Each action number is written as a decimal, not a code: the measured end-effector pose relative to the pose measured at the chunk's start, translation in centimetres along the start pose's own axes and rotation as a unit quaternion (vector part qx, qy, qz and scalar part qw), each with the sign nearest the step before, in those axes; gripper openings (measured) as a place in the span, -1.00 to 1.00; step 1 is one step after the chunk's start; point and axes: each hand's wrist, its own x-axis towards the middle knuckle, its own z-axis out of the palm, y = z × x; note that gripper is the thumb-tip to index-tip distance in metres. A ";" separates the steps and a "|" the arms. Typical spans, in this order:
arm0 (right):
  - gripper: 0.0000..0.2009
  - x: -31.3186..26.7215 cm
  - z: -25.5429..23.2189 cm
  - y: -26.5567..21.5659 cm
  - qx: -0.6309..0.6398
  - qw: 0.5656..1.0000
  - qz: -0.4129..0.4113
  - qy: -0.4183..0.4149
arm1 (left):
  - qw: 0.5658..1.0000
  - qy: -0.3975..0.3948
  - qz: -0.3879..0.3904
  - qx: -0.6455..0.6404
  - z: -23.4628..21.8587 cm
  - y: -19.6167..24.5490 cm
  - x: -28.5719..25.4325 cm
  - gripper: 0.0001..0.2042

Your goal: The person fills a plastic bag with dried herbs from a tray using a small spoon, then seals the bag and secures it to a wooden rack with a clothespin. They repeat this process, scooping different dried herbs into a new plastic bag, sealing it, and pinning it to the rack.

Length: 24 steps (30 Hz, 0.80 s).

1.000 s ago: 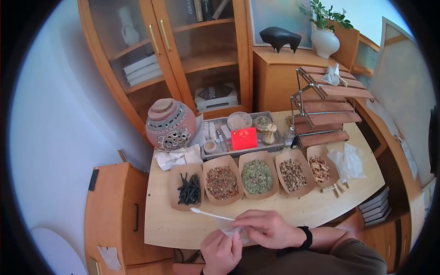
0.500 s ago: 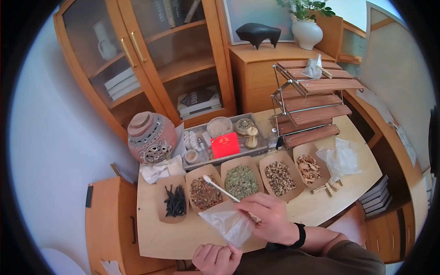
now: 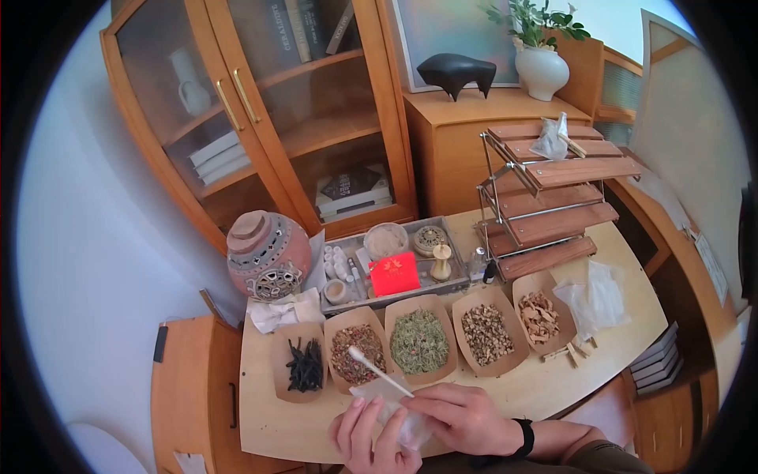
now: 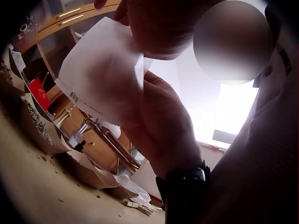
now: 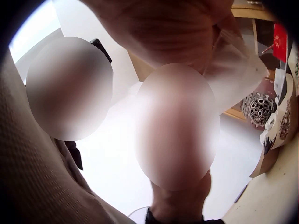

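Observation:
My right hand (image 3: 466,420) pinches a slim white stick (image 3: 384,374) with a rounded end, like a small spoon, which points up and left. My left hand (image 3: 369,439) holds a small translucent white pouch (image 4: 103,70) below the stick, its fingers at the pouch's side. In the left wrist view the pouch hangs between both hands. Just beyond are paper trays with dark dried sticks (image 3: 304,365), a reddish dried mix (image 3: 357,353), green dried herb (image 3: 419,340), chopped brown pieces (image 3: 486,335) and pale dried slices (image 3: 539,317).
Behind the trays stands a grey tray (image 3: 347,306) with a red card (image 3: 395,273), small bowls and bottles. A pink-grey jar (image 3: 268,257) is left, a folding wooden rack (image 3: 549,201) right. Clear plastic bags (image 3: 594,300) and wooden clothes pegs (image 3: 570,351) lie at the right.
The pouch was stretched open between the hands half a second ago; now the left hand has come up around it. The stick stays in the right hand. The head view has shifted.

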 end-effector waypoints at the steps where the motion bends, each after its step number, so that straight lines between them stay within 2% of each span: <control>1: -0.51 0.1 -0.1 0.2 -0.032 0.999 -0.015 0.018 | 1.000 0.002 -0.001 0.004 -0.1 -0.1 0.0 -0.76; 4: -0.53 0.7 -0.3 -0.4 -0.097 0.995 -0.001 0.021 | 0.999 -0.019 -0.007 0.043 -0.2 -0.2 -0.4 -0.75; 8: -0.52 1.2 0.4 0.2 -0.104 0.995 0.012 0.004 | 0.996 -0.036 -0.051 0.057 -0.5 0.1 -0.3 -0.72; 10: -0.54 1.0 0.5 1.2 -0.109 0.992 0.023 0.058 | 0.994 -0.042 -0.070 0.067 -0.6 0.2 -0.2 -0.69; 13: -0.55 1.5 -0.6 1.1 -0.082 0.993 0.018 0.082 | 0.992 -0.059 -0.080 0.083 -0.7 0.3 -0.3 -0.63; 16: -0.58 1.5 -0.4 1.1 -0.082 0.994 -0.028 0.064 | 0.992 -0.096 -0.072 0.050 -0.5 0.2 -1.3 -0.59; 18: -0.59 1.3 -0.3 1.3 -0.058 0.997 -0.027 0.054 | 0.992 -0.112 -0.057 -0.025 -0.5 -0.1 -1.8 -0.57; 19: -0.59 1.3 -0.3 1.5 -0.036 0.998 -0.028 0.046 | 0.992 -0.112 -0.059 -0.024 -0.6 -0.1 -1.9 -0.57; 21: -0.59 1.1 -0.6 1.9 -0.010 0.999 -0.025 0.036 | 0.978 -0.135 -0.083 -0.136 -0.6 0.0 -2.0 -0.55; 22: -0.59 1.0 -0.8 2.0 0.014 0.999 -0.022 0.029 | 0.978 -0.135 -0.084 -0.136 -0.9 -0.1 -1.9 -0.55; 23: -0.59 0.9 -0.8 2.0 0.014 0.999 -0.021 0.029 | 0.978 -0.125 -0.071 -0.150 -1.4 0.0 -1.5 -0.46; 24: -0.59 0.9 -0.9 2.0 0.044 0.998 0.014 0.032 | 0.978 -0.115 -0.058 -0.164 -1.7 0.0 -1.3 -0.37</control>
